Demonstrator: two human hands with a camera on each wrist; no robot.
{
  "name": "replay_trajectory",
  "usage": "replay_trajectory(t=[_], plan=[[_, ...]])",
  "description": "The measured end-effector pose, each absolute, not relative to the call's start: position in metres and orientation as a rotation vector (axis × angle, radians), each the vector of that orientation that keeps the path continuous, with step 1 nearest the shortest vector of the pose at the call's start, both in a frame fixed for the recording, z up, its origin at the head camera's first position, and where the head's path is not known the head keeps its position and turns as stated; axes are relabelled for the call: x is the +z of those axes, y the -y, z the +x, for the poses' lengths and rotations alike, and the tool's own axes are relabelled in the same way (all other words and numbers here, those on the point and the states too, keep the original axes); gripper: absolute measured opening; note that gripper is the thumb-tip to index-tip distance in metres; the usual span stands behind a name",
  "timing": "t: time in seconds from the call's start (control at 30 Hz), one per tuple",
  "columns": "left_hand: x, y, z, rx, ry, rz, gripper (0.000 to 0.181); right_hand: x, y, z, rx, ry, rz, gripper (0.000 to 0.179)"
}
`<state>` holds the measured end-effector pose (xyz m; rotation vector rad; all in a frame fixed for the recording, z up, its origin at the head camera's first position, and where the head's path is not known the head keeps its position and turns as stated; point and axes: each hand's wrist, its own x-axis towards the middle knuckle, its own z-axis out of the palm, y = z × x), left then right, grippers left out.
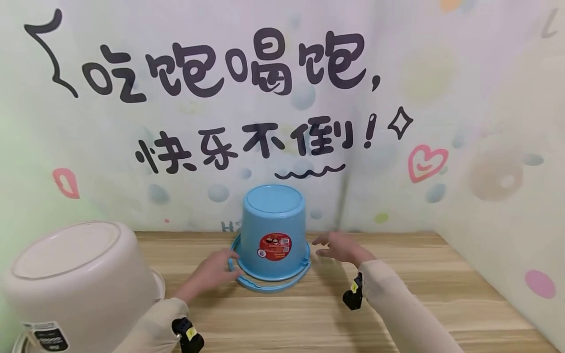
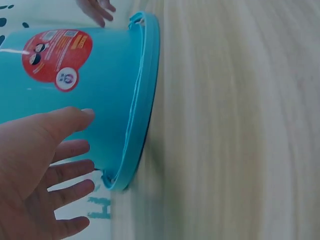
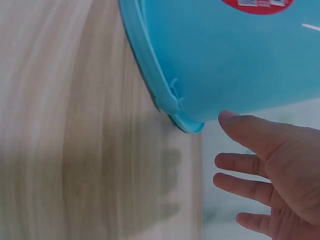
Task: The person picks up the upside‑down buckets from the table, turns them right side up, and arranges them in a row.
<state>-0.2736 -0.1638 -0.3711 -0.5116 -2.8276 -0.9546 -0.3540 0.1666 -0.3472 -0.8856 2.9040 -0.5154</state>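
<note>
Left hand (image 1: 216,269), right hand (image 1: 342,247), both spread-fingered, beside upturned blue bucket (image 1: 274,223), pale bucket (image 1: 84,279) by left sleeve (image 1: 154,325)

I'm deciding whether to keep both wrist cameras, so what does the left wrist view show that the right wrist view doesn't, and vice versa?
Only the left wrist view: the left hand, the whole red label and a blue letter on the wall.
Only the right wrist view: the right hand up close, and clear finger-shaped shadows on the table.
Both: the upturned blue bucket, the table, the wall, and at least part of the label and right hand.
</note>
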Motion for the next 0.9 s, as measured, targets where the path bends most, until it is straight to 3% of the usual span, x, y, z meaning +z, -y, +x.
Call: replay_trajectory(t=[0.3, 0.63, 0.9], plan=[[-0.384, 0.150, -0.276, -1.037, 2.813, -0.664, 0.029, -0.366, -0.155, -0.362, -0.572, -2.897, -0.857, 0.018], [-0.393, 0.142, -0.276, -1.058, 2.842, -0.776, 0.031, -0.379, -0.147, -0.365, -0.605, -2.898, -0.787, 0.018], [-0.392, 0.135, -0.275, -0.859, 2.885, -0.872, 0.031, -0.383, -0.141, -0.366, -0.589, -2.963, -0.809, 0.014]])
